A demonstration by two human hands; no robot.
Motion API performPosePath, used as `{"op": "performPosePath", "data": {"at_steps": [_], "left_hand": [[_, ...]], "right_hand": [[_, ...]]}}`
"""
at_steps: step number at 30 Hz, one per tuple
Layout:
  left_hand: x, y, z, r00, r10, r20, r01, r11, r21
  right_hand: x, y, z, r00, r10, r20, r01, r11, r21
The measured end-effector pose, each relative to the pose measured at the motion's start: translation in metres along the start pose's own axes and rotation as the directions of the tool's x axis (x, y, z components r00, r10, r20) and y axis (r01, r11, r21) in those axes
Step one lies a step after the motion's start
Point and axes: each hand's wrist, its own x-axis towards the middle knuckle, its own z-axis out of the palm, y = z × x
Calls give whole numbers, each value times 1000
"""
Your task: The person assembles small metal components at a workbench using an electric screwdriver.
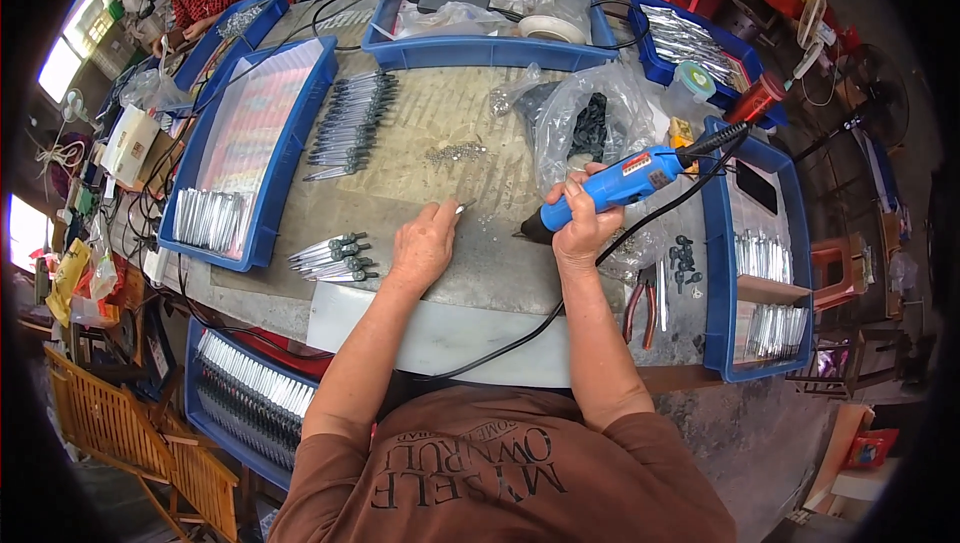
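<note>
Fingers, left hand (422, 246): thumb and forefinger pinched together around a small silver part (463, 208); most of it hidden, shape unclear.
Fingers, right hand (585, 230): wrapped closed around the front half of a blue electric screwdriver (622, 183).
Left arm pose: forearm enters from near side, slanting right; back of hand up, wrist low over the grey work surface (480, 278).
Right arm pose: forearm rises from near right, leaning slightly left; hand held higher around the tool.
Screwdriver, look: cylindrical blue body, red-and-white label, black nose, black cord (712, 143) at the rear.
Screwdriver, place: right of the left hand, tilted; nose toward near left, cord end toward far right. Tip apart from the pinched part; contact with surface: cannot tell.
Left of left hand: bundle of silver rods with dark ends (335, 258).
Far side: loose small metal pieces (455, 153); clear plastic bag (560, 133).
Right of right forearm: pliers (650, 318), reddish handles; dark small fittings (684, 263).
</note>
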Motion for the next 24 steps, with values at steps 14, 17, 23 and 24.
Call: {"op": "performPosePath", "data": {"at_steps": [14,17,23,24], "left_hand": [[0,1,5,994,73,-81,-66,994,86],[-3,2,3,992,91,-83,-82,991,101],[-12,-3,0,979,176,-98,-165,979,117],[-12,-4,0,976,194,-95,-182,976,118]], "right_hand": [[2,2,-3,1000,10,22,-11,999,32],[1,0,-3,1000,8,13,-8,999,31],[2,2,-4,1000,20,23,-20,999,29],[2,1,-3,1000,21,23,-21,999,30]]}}
